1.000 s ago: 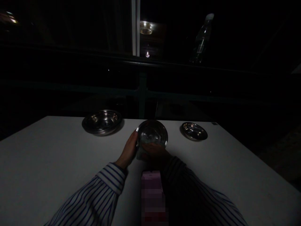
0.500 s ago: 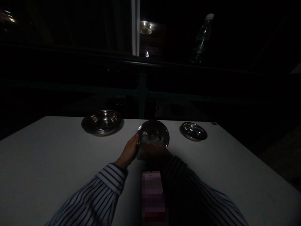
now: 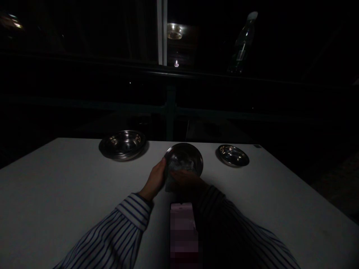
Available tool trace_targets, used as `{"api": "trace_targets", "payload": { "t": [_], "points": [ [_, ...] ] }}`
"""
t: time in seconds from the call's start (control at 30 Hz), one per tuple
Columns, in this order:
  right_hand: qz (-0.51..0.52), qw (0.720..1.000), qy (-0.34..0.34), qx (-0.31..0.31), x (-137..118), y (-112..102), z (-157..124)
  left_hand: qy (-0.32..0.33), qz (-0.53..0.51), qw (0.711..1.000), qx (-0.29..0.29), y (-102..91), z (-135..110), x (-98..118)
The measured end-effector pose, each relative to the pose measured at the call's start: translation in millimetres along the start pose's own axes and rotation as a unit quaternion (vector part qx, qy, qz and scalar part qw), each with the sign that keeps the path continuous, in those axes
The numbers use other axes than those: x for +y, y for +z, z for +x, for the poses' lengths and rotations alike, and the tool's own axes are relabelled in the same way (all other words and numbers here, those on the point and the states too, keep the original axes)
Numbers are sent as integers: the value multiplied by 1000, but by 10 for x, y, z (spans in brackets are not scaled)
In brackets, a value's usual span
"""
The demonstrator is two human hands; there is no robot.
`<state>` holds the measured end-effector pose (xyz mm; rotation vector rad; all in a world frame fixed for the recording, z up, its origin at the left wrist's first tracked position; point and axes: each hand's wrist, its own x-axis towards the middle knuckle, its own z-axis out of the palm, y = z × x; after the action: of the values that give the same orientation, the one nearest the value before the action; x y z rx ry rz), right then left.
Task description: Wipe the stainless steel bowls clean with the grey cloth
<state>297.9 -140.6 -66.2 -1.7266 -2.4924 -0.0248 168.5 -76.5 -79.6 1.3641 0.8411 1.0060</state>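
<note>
A shiny metal bowl (image 3: 185, 150) is tilted toward me near the far edge of the white table. My left hand (image 3: 155, 180) grips its left rim, thumb on the edge and fingers hidden behind. Inside the lower part of the bowl, my right hand (image 3: 189, 181) presses a greyish cloth (image 3: 179, 164), part of which hangs over the near rim. Deep shadow hides most of the right fingers, though they look closed on the cloth.
Several nested metal bowls (image 3: 122, 146) stand at the back left of the table (image 3: 84, 186). Another metal bowl (image 3: 233, 155) sits at the back right. A phone (image 3: 183, 224) lies below my hands. Beyond the table, a clear bottle (image 3: 244, 46) stands in the dark.
My right hand and the cloth have shifted slightly within the bowl. My left hand keeps its hold on the rim. The whole view has moved a little.
</note>
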Motion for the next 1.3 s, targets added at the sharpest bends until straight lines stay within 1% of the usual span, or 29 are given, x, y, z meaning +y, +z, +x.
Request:
{"api": "trace_targets", "payload": {
  "t": [0.03,0.13,0.2,0.23,0.3,0.37,0.43,0.47,0.57,0.63,0.67,0.7,0.83,0.87,0.93,1.03,1.13,1.2,1.3],
  "points": [
    [-7,1000,1,-22,32,-52,-38,-2,-6,1000,1,5,2,3],
    [-27,998,19,-48,100,-212,-126,-3,-17,1000,-1,22,9,16],
    [-30,997,27,-67,92,-244,-115,1,-11,1000,-10,25,12,20],
    [-22,997,25,-70,71,-227,-87,2,-5,1000,-14,24,12,18],
    [-1,999,7,-46,9,-142,-9,1,2,1000,-15,15,10,8],
    [4,1000,-18,3,-54,-37,49,-5,-1,1000,-10,4,5,-4],
    [-15,999,-13,42,-90,34,44,-8,-1,1000,-9,0,-3,-6],
    [-29,998,-1,49,-93,45,17,-8,2,1000,-11,1,-8,-1],
    [-64,997,41,28,-66,-1,-102,-6,18,1000,-5,15,-15,24],
    [-74,996,48,-2,-53,-44,-146,-3,30,1000,1,26,-12,33],
    [-73,996,48,-8,-58,-52,-146,0,36,999,2,29,-9,32],
    [-70,996,48,-1,-71,-46,-130,2,40,999,0,30,-5,27],
    [-62,993,23,93,-157,76,-8,-1,33,999,5,22,3,-6],
    [-61,992,16,105,-169,106,9,-2,32,999,10,20,2,-8],
    [-63,993,14,99,-166,130,5,-3,37,999,18,21,-3,5],
    [-76,995,38,56,-112,79,-71,-12,43,999,21,32,-10,55],
    [-81,996,44,15,-70,13,-128,-28,18,999,21,44,-10,80],
    [-78,996,44,18,-82,3,-121,-34,-10,999,20,45,-5,61],
    [-70,994,49,64,-149,26,-75,-32,-54,998,7,41,3,-1]
  ]
}}
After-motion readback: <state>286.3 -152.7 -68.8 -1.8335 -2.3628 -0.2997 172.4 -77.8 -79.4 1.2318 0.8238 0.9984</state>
